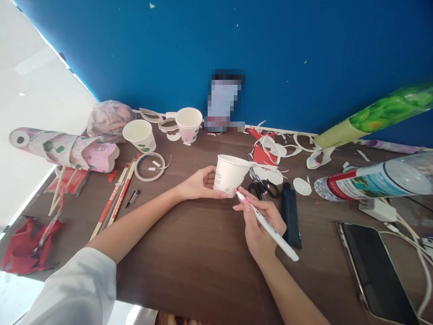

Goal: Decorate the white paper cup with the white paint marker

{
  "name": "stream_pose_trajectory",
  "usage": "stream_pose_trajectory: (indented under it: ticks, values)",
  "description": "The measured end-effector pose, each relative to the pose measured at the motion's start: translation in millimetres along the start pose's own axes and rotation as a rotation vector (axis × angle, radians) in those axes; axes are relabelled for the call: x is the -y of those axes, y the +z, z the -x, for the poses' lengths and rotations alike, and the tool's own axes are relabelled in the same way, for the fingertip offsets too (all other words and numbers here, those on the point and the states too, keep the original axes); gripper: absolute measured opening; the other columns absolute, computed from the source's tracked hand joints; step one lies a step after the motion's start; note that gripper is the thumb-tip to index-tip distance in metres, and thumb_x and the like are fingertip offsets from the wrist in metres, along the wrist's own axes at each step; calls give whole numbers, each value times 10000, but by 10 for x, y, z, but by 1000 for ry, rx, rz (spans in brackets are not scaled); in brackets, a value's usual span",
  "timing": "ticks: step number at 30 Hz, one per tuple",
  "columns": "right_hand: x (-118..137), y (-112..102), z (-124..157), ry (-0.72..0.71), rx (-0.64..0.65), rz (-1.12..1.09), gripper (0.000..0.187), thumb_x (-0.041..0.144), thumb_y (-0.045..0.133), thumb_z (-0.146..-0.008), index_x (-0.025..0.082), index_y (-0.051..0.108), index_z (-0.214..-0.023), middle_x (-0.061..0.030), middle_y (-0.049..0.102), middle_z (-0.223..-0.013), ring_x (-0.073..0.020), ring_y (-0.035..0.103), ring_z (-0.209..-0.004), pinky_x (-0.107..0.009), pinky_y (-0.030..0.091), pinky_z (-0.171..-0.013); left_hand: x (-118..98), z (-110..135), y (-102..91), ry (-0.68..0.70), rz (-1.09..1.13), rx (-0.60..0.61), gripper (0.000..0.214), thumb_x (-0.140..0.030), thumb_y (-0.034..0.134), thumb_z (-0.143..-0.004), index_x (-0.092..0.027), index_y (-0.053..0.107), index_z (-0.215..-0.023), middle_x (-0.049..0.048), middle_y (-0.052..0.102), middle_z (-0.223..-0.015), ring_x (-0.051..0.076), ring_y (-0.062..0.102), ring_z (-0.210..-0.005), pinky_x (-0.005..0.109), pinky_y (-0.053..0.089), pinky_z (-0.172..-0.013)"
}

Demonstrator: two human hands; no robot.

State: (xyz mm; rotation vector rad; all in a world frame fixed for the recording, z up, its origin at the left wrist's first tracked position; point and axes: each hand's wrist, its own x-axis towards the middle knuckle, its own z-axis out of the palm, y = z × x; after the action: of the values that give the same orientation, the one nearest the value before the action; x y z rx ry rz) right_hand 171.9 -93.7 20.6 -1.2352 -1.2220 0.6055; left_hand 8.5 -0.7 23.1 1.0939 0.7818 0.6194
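White paper cup point(230, 174), green print, in left hand point(199, 183).

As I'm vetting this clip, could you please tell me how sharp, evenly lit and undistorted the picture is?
Head view, centre: sharp on the paper cup, left hand and marker in the right hand; head view, right edge: lens stretch smears the water bottle and green roll; head view, left: area beyond the table blown out white; head view, back: one pixelated patch.
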Motion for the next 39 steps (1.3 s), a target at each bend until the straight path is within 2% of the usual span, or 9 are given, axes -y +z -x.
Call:
stream_pose_trajectory:
  ticks: [7, 11, 14, 20, 29, 39]
  values:
    - [-50, -28, 5, -39, 13, -59, 33, 191, 630, -839, 193, 641, -870, -112, 756, -1030, -271, 718, -998, -367, 643, -697, 13, 3, 16, 18, 22, 1, 679, -233, 859, -558, -144, 522, -1141, 161, 661, -1161, 273, 625, -1121, 475, 462, -983]
    - [-28, -27, 3, -128, 24, -100, 82, 189, 620, -840, 202, 657, -912, -65, 775, -872, -265, 721, -988, -417, 632, -797, 58, -2, 40, 99, 41, -73, 630, -240, 853, -569, -154, 497, -1083, 143, 662, -1139, 260, 624, -1116, 457, 464, -984]
    - [12, -11, 19, -129, -5, -32, 93, 166, 608, -843, 200, 666, -907, -54, 773, -827, -261, 732, -956, -451, 618, -852, 87, -7, 46, 158, 14, -136, 636, -260, 859, -562, -174, 467, -1056, 136, 645, -1165, 258, 625, -1106, 440, 477, -971]
    - [-22, -17, 75, -86, 20, 2, 158, 129, 671, -773, 185, 672, -921, -125, 739, -1089, -290, 728, -963, -351, 661, -657, 106, -7, 41, 191, -142, -142, 751, -305, 881, -512, -178, 454, -1116, 154, 610, -1225, 283, 597, -1146, 421, 474, -972]
    - [-116, -76, 98, -72, 106, 81, 190, 103, 694, -720, 197, 701, -885, -128, 687, -1197, -317, 702, -1020, -307, 651, -649, 89, 15, 40, 184, -417, -145, 798, -440, 861, -506, -176, 517, -1176, 128, 649, -1157, 300, 632, -1049, 401, 516, -881]
    - [-141, -59, 96, -80, 112, 135, 222, 106, 688, -726, 209, 711, -922, -108, 697, -1188, -284, 718, -994, -293, 646, -648, 61, 33, 74, 167, -503, -179, 733, -481, 832, -535, -172, 517, -1121, 117, 659, -1108, 280, 642, -996, 385, 520, -840]
